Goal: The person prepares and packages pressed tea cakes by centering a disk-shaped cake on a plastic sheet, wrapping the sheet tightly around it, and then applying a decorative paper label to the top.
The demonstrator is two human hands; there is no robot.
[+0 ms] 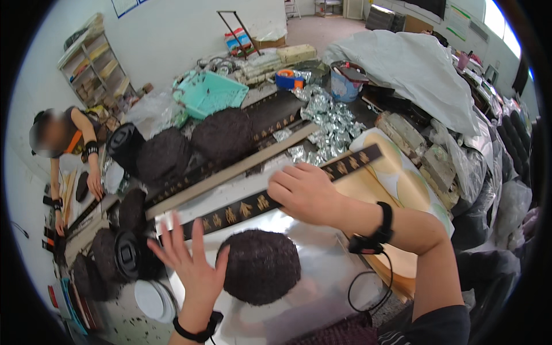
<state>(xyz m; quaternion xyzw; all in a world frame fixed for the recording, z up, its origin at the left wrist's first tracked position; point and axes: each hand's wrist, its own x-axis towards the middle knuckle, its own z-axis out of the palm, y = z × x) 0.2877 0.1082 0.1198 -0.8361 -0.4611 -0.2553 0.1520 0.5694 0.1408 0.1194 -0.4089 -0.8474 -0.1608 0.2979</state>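
Note:
My right hand (304,195) is shut on a long black strip (226,217) that bears gold writing and slants across the view. The strip's near-left end passes behind the fingers of my left hand (194,267), which is spread and holds nothing. A dark brown, rough round cake (261,267) rests on a shiny silver sheet (321,248), below the strip. My left thumb overlaps the cake's left edge; whether it touches cannot be told. Black wristbands with cables circle both of my wrists.
More dark cakes (222,133) stand beyond a long wooden bar (233,170). Crumpled foil (330,112), a teal basin (209,92) and a bucket (346,84) lie farther back. White discs (149,299) are at left, golden sheets (362,189) at right. Another person (79,129) works far left.

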